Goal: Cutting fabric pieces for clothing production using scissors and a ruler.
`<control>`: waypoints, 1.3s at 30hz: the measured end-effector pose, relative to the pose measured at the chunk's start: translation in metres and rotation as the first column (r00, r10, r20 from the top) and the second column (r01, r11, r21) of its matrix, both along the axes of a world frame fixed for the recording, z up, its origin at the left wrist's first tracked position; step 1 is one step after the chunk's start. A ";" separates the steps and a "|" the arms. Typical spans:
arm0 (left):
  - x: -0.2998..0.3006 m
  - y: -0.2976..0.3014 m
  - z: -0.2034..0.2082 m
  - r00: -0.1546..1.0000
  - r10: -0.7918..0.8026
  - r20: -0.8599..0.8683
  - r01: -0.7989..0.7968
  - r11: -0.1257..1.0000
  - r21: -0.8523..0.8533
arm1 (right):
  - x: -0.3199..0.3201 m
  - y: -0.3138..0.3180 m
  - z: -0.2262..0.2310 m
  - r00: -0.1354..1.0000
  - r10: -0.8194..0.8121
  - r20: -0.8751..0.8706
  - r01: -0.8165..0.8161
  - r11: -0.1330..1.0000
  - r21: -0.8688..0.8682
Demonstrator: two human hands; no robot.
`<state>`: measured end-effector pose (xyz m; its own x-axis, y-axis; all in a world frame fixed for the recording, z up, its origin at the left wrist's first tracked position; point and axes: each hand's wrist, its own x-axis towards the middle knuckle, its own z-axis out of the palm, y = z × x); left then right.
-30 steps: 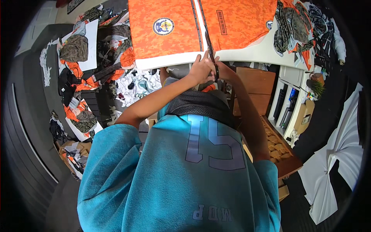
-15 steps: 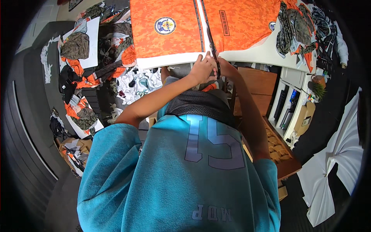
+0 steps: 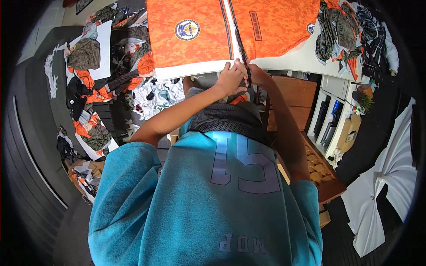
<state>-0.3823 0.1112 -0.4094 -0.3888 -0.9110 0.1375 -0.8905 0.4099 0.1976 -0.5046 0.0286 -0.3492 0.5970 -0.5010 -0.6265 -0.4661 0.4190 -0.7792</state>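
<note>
Orange camouflage-print fabric [image 3: 195,51] with a white lower border lies over the table at the top of the view. Black edging lines and a white gap run down its middle. A narrow black strip [image 3: 244,57] comes down from there and hangs past the table's front edge. My left hand [image 3: 232,79] is at that edge with its fingers curled against the strip, the thumb on the white border. Close on the other side, my right hand [image 3: 258,74] is closed on the strip; most of its fingers are hidden.
The white table [image 3: 306,62] ends just in front of me. Piled orange and camouflage cloth [image 3: 142,48] lies to the left, white scraps [image 3: 155,97] below. On the right are a brown padded chair [image 3: 317,168], a white shelf unit [image 3: 335,104] and a white cloth [image 3: 386,186].
The whole view has shifted very slightly, with the fabric a little further left in it. My hands keep the same place on the fabric and strip.
</note>
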 end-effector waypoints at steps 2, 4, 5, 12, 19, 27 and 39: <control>0.000 -0.001 0.004 1.000 0.004 0.015 -0.003 1.000 -0.020 | 0.000 -0.001 -0.001 1.000 -0.013 0.022 0.014 1.000 -0.022; 0.000 -0.003 0.009 0.999 -0.027 0.022 0.025 0.995 0.092 | -0.003 -0.005 -0.006 0.999 0.012 0.031 -0.012 1.000 0.001; 0.000 -0.003 0.012 0.999 -0.044 0.025 0.040 0.988 0.148 | -0.004 -0.006 -0.009 0.999 0.024 0.036 -0.025 1.000 0.012; 0.002 -0.001 0.012 0.998 -0.018 0.064 0.008 0.986 0.166 | 0.005 -0.019 0.008 0.988 0.125 -0.092 -0.117 0.990 0.084; 0.000 -0.002 0.008 0.999 -0.039 0.018 0.035 0.979 0.201 | 0.004 -0.025 0.010 0.985 0.108 -0.134 -0.101 0.993 0.061; 0.002 -0.002 0.006 0.997 -0.083 0.007 0.083 0.995 0.053 | 0.011 -0.036 0.010 0.967 0.120 -0.226 -0.091 0.987 0.134; 0.000 -0.003 0.009 0.993 -0.086 0.076 0.078 0.991 0.105 | 0.020 -0.045 0.009 0.968 0.082 -0.239 -0.064 0.994 0.083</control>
